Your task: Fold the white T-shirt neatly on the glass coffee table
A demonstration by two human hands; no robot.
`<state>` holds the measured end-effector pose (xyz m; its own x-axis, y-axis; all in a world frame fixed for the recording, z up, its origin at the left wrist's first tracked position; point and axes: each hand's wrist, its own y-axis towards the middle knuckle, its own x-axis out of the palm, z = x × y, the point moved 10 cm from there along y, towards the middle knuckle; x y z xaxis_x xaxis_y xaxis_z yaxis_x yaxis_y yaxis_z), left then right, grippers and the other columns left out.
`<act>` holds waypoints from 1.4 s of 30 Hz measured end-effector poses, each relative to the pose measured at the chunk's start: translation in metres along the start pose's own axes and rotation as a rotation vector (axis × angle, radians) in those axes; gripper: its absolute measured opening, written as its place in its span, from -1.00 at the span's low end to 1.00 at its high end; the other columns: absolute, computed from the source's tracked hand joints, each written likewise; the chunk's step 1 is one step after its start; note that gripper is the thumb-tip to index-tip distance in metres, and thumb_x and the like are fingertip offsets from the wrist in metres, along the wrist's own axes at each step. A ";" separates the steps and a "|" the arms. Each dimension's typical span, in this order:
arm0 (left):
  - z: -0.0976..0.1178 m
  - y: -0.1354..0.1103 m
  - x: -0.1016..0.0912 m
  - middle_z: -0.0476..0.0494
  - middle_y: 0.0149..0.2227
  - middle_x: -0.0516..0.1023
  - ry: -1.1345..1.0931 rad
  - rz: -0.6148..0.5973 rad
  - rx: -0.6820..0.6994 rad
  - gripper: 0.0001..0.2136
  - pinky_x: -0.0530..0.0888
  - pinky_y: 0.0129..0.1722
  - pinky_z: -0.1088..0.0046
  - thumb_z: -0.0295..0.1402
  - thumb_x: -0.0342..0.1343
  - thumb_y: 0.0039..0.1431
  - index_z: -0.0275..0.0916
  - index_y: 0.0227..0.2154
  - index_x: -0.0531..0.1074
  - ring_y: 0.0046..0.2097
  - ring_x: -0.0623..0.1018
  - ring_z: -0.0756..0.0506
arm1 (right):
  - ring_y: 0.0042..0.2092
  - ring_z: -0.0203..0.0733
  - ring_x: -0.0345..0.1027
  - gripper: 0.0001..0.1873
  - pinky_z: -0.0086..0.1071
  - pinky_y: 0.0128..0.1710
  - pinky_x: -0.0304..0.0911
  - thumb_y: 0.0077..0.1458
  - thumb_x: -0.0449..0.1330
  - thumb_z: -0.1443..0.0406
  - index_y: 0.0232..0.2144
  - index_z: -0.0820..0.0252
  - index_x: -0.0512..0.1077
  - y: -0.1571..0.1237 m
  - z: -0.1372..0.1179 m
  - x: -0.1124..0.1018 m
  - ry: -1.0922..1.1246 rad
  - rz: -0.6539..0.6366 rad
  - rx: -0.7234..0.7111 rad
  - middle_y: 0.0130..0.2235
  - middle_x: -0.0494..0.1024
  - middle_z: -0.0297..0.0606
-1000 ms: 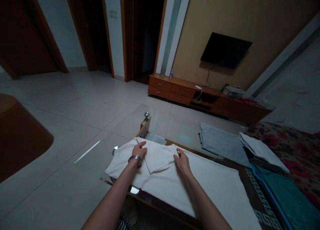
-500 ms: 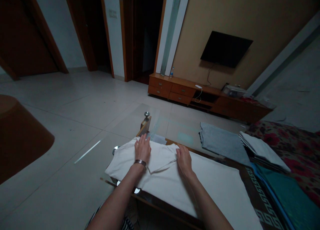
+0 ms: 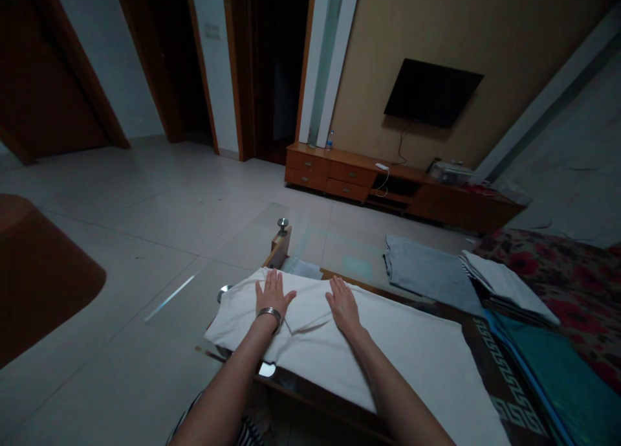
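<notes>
A white cloth garment [image 3: 412,349] lies spread lengthwise over the low table. It has a slanted seam or pocket edge between my hands, and a few creases at its left end. My left hand [image 3: 273,295] rests flat on the cloth near its far edge, fingers stretched and thumb apart, a bracelet on the wrist. Also flat on the cloth, a little to the right, is my right hand [image 3: 343,303], with its fingers stretched out toward the far edge. Neither hand grips the fabric.
Folded grey cloth [image 3: 422,271] lies at the table's far right, beside a folded white stack [image 3: 509,287] and green-blue fabric [image 3: 557,368]. The glass tabletop has a metal knob [image 3: 283,224] at a corner. A brown stool [image 3: 43,278] stands left; a TV cabinet [image 3: 349,177] lines the wall.
My hands have flattened out from a bent-finger pose. The right hand has shifted slightly left, and its fingers now lie straight on the cloth. The view has turned slightly.
</notes>
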<state>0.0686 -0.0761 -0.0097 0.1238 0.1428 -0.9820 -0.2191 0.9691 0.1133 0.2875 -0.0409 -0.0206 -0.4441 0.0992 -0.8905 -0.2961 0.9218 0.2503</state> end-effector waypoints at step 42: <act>0.194 -0.009 0.009 -0.12 0.25 0.19 0.021 -0.034 0.800 -0.55 0.12 0.21 0.01 -0.49 -0.22 0.22 -0.11 0.14 0.27 0.28 0.17 -0.15 | 0.24 -0.14 0.07 -0.58 -0.23 0.23 -0.06 0.24 -0.06 0.28 0.08 0.29 0.34 -0.099 0.174 -0.117 -0.107 0.165 0.354 0.17 0.31 -0.11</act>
<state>0.2599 -0.0449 0.0097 0.0980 0.1148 -0.9885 0.5463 0.8241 0.1499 0.5163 -0.0788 -0.0073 -0.3650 0.2783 -0.8885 0.0894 0.9603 0.2641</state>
